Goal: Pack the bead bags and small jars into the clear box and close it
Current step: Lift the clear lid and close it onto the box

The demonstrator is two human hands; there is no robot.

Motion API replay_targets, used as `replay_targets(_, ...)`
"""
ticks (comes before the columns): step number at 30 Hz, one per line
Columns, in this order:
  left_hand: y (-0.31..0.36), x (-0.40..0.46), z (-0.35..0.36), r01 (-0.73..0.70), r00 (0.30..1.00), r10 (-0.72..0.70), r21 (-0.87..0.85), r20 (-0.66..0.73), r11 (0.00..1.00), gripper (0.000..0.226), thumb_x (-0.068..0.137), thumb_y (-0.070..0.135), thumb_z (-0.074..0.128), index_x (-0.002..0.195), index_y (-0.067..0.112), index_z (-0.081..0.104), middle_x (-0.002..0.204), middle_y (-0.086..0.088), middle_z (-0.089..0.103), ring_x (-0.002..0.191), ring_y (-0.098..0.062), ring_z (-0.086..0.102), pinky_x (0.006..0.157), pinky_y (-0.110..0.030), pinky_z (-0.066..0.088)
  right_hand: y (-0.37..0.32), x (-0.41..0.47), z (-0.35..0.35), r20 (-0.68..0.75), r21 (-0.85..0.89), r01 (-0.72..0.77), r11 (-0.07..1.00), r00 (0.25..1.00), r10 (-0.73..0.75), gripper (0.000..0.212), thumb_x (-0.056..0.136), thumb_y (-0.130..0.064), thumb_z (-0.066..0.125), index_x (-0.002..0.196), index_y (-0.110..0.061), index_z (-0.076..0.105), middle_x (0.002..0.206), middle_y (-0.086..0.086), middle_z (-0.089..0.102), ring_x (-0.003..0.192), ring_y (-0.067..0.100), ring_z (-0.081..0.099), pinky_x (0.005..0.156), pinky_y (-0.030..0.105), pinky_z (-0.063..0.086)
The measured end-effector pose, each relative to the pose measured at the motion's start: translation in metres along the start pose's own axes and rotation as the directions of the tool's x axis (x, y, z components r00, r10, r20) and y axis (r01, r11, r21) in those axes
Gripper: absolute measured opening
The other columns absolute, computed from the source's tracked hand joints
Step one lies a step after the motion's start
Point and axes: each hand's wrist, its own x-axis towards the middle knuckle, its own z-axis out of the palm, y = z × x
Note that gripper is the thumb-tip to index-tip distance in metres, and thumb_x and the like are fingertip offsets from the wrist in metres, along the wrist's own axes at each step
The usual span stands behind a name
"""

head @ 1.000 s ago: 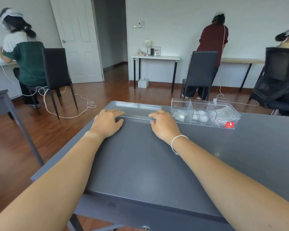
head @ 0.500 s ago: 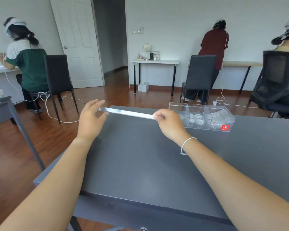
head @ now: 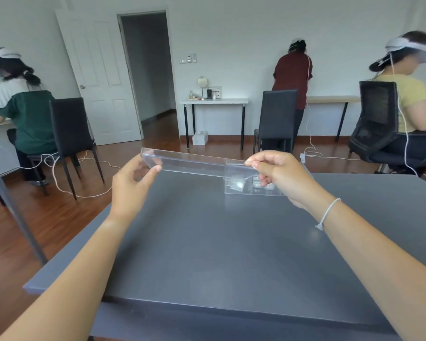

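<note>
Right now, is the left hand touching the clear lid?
Touching. The head view shows the left hand pinching the clear lid's left end, thumb pressed on its near edge.

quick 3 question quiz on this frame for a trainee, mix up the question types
1. True or false: the clear lid is lying flat on the grey table.
2. Multiple choice: where does the clear box stand? A) on the table, under the lid's right end B) on the floor C) on the white side table
3. Short answer: which hands hold the lid, and at which ends?

Key
1. False. It is held up in the air above the table.
2. A
3. Both: the left hand grips its left end and the right hand pinches its right end, over the box.
</note>
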Motion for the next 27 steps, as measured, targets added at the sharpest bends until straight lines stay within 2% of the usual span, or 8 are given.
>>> replay_targets(4, 0.012, -0.002, 0.018, -0.01, 0.999, 0.012, -0.031, 0.041, 0.999, 0.01, 0.083, 0.019, 0.062, 0.08, 0.029, 0.063, 0.089, 0.023, 0.066, 0.084, 0.004, 0.061, 0.086, -0.014, 0.044, -0.002, -0.006, -0.033, -0.027, 0.051, -0.006, 0.999, 1.0, 0.007, 0.028, 0.089, -0.01, 0.054, 0.074, -0.028, 0.069, 0.07, -0.015, 0.066, 0.053, 0.005, 0.048, 0.053, 0.015, 0.044)
replay_targets(9, 0.034, -0.002, 0.057, 0.061, 0.998, -0.055, -0.158, 0.043, 0.985, 0.016, 0.081, 0.017, 0.065, 0.089, 0.031, 0.065, 0.086, 0.017, 0.065, 0.075, 0.013, 0.059, 0.071, 0.0, 0.041, -0.001, -0.009, -0.069, -0.12, 0.276, 0.04, 0.96, 0.993, -0.007, 0.023, 0.091, -0.006, 0.049, 0.092, -0.021, 0.067, 0.083, -0.002, 0.062, 0.053, 0.004, 0.045, 0.05, 0.013, 0.042)
replay_targets(13, 0.041, 0.0, 0.089, 0.211, 0.977, -0.191, -0.309, 0.095, 0.927, 0.018, 0.083, 0.013, 0.063, 0.1, 0.018, 0.065, 0.091, -0.002, 0.067, 0.079, -0.01, 0.065, 0.081, -0.017, 0.052, 0.014, -0.009, -0.089, -0.217, 0.255, 0.066, 0.965, 0.976, -0.009, 0.029, 0.092, -0.008, 0.047, 0.106, -0.029, 0.061, 0.098, -0.006, 0.066, 0.061, 0.002, 0.048, 0.058, 0.016, 0.04)
replay_targets(16, 0.042, 0.001, 0.111, 0.33, 0.944, -0.284, -0.429, 0.171, 0.841, 0.029, 0.084, 0.011, 0.06, 0.111, 0.0, 0.061, 0.096, -0.011, 0.066, 0.078, -0.016, 0.066, 0.077, -0.022, 0.057, 0.032, -0.008, -0.097, -0.248, 0.199, 0.027, 0.98, 0.968, 0.024, 0.04, 0.092, -0.006, 0.046, 0.124, -0.031, 0.052, 0.118, -0.007, 0.061, 0.078, -0.001, 0.054, 0.068, 0.022, 0.04)
replay_targets(19, 0.041, -0.001, 0.129, 0.415, 0.91, -0.356, -0.479, 0.214, 0.773, 0.035, 0.084, 0.014, 0.061, 0.115, -0.003, 0.058, 0.099, -0.016, 0.062, 0.086, -0.024, 0.057, 0.075, -0.027, 0.058, 0.05, -0.008, -0.099, -0.241, 0.236, -0.023, 0.972, 0.967, 0.081, 0.056, 0.091, 0.0, 0.045, 0.136, -0.031, 0.038, 0.114, -0.011, 0.061, 0.08, 0.005, 0.055, 0.066, 0.023, 0.047)
replay_targets(22, 0.042, 0.0, 0.141, 0.459, 0.887, -0.409, -0.494, 0.213, 0.738, 0.031, 0.083, 0.015, 0.063, 0.109, -0.002, 0.062, 0.085, -0.006, 0.065, 0.071, -0.017, 0.063, 0.067, -0.021, 0.058, 0.062, -0.004, -0.101, -0.324, 0.253, -0.039, 0.967, 0.938, 0.123, 0.052, 0.09, -0.001, 0.047, 0.135, -0.026, 0.038, 0.103, -0.012, 0.064, 0.073, 0.01, 0.057, 0.065, 0.026, 0.047)
replay_targets(25, 0.039, 0.0, 0.148, 0.474, 0.879, -0.428, -0.469, 0.208, 0.745, 0.013, 0.083, 0.018, 0.064, 0.089, 0.007, 0.066, 0.08, -0.006, 0.067, 0.059, -0.01, 0.068, 0.061, -0.019, 0.057, 0.069, 0.003, -0.099, -0.455, 0.325, -0.04, 0.945, 0.869, 0.194, 0.029, 0.088, -0.007, 0.056, 0.114, -0.015, 0.049, 0.104, 0.001, 0.064, 0.068, 0.012, 0.057, 0.056, 0.02, 0.047)
replay_targets(27, 0.035, 0.0, 0.152, 0.46, 0.887, -0.428, -0.398, 0.171, 0.794, 0.018, 0.082, 0.021, 0.065, 0.093, 0.007, 0.067, 0.087, -0.007, 0.068, 0.061, -0.01, 0.067, 0.064, -0.02, 0.057, 0.074, 0.008, -0.097, -0.502, 0.334, -0.053, 0.941, 0.835, 0.226, 0.019, 0.085, -0.011, 0.061, 0.103, -0.01, 0.055, 0.095, 0.002, 0.063, 0.064, 0.011, 0.055, 0.049, 0.016, 0.047)
